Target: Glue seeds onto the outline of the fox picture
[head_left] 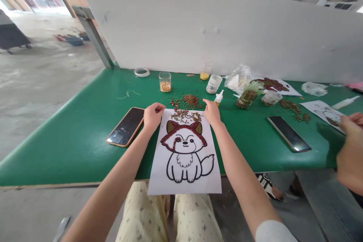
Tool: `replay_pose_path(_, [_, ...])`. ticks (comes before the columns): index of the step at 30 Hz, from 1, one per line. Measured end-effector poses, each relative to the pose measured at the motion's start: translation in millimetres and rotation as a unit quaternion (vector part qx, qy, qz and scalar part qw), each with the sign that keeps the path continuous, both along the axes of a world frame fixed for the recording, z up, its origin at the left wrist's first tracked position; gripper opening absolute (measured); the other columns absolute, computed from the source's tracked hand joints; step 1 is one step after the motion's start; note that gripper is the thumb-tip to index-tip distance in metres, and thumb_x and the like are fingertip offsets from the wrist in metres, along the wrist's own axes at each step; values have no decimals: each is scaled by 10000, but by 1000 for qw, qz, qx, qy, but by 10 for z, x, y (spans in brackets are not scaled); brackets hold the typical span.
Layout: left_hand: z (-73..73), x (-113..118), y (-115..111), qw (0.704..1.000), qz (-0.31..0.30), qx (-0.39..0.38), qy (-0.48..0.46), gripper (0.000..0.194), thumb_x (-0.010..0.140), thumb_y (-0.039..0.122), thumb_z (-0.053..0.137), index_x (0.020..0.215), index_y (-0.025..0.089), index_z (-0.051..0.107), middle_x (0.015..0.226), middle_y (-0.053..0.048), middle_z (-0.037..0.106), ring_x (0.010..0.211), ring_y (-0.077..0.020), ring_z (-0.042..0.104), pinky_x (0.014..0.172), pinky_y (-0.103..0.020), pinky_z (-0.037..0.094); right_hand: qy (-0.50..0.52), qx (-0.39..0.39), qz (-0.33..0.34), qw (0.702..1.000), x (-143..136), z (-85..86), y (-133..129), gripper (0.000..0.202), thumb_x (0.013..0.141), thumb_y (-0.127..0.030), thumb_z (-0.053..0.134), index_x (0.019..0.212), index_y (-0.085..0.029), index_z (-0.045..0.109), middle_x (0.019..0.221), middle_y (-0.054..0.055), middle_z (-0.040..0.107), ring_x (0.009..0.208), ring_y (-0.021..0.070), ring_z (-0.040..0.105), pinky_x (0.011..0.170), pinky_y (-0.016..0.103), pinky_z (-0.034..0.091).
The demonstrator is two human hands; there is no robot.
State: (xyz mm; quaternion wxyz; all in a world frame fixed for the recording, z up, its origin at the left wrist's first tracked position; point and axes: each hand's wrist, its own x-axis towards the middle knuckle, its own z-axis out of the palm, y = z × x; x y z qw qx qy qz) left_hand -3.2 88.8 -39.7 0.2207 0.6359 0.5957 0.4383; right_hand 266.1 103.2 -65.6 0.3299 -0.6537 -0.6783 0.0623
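Note:
A white sheet (185, 162) with a fox-like drawing lies over the table's front edge, its hat and ears filled with red and green grains. My left hand (154, 116) pinches the sheet's top left corner, beside a phone (125, 126). At the top right corner is my right hand (212, 111), its index finger extended towards the grains and the other fingers curled; whether it grips the paper is hard to see. Loose grains (191, 100) form a pile just beyond the sheet, some spilling onto its top. A glue bottle (218, 97) stands behind my right hand.
On the green table (76, 128) are a cup of yellow kernels (165, 83), a white cup (214, 84), a tape roll (141, 72), a tilted jar (249, 95) and another phone (288, 134). Another person's hand (351, 147) is at the right. A white panel (198, 26) rises behind.

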Motion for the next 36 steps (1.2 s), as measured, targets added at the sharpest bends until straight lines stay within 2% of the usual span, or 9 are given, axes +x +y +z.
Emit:
replay_pose_path(2, [-6, -1, 4, 1000, 1, 0, 8, 131, 695, 174, 543, 721, 170, 672, 735, -30, 703, 676, -159, 623, 692, -261, 486, 4, -12, 17, 1000, -14, -23, 11, 557, 748, 8, 369, 1245, -123, 584, 1209, 142, 626, 1144, 274, 541, 994, 432, 427])
replay_pose_path(4, [-14, -3, 8, 1000, 0, 4, 14, 136, 692, 164, 538, 715, 172, 671, 726, -26, 698, 672, -157, 617, 682, -258, 477, -4, 3, 41, 999, -30, -16, 6, 523, 762, 4, 373, 1202, -149, 611, 1187, 124, 635, 1128, 262, 542, 993, 419, 424])
replay_pose_path(8, [-19, -8, 11, 1000, -3, 1, 30, 150, 700, 161, 524, 722, 171, 672, 727, -18, 695, 676, -151, 612, 677, -248, 468, -42, 37, 44, 997, -45, 52, -33, 260, 833, -98, 468, 953, -170, 687, 1052, 118, 635, 1062, 261, 526, 973, 406, 405])
replay_pose_path(11, [-6, -7, 7, 999, -2, -6, 42, 159, 704, 155, 517, 735, 168, 673, 738, -16, 699, 688, -149, 613, 686, -241, 470, -69, 38, 28, 997, -55, 80, -58, 132, 845, -195, 558, 870, -175, 686, 1003, 112, 606, 1024, 260, 507, 954, 399, 392])
replay_pose_path(16, [6, -3, -1, 999, -3, -4, 37, 147, 711, 158, 522, 736, 168, 667, 755, -19, 706, 698, -149, 617, 705, -238, 479, -88, 43, 23, 995, -101, 75, -72, 106, 843, -228, 589, 814, -195, 685, 951, 92, 592, 977, 255, 492, 907, 385, 393])
replay_pose_path(27, [-24, -15, 23, 999, -7, 6, 31, 141, 723, 151, 532, 755, 155, 669, 765, -30, 708, 697, -148, 618, 697, -240, 475, -85, 35, 34, 995, -120, 83, -60, 127, 847, -170, 573, 778, -190, 678, 916, 94, 594, 938, 252, 490, 872, 393, 403])
replay_pose_path(32, [-45, -19, 34, 999, -16, 13, 31, 149, 719, 132, 529, 758, 156, 671, 760, -25, 705, 690, -146, 614, 691, -240, 471, -23, 44, 86, 995, -153, 144, -142, 103, 838, -163, 600, 769, -199, 668, 912, 72, 601, 941, 237, 509, 894, 400, 402])
replay_pose_path(36, [-66, -16, 35, 999, -16, 16, 33, 159, 719, 121, 524, 764, 160, 671, 760, -22, 702, 699, -147, 613, 692, -241, 466, 25, 53, 166, 984, -310, 303, -512, 80, 856, -187, 604, 798, -215, 652, 929, 55, 614, 947, 219, 540, 896, 393, 407])
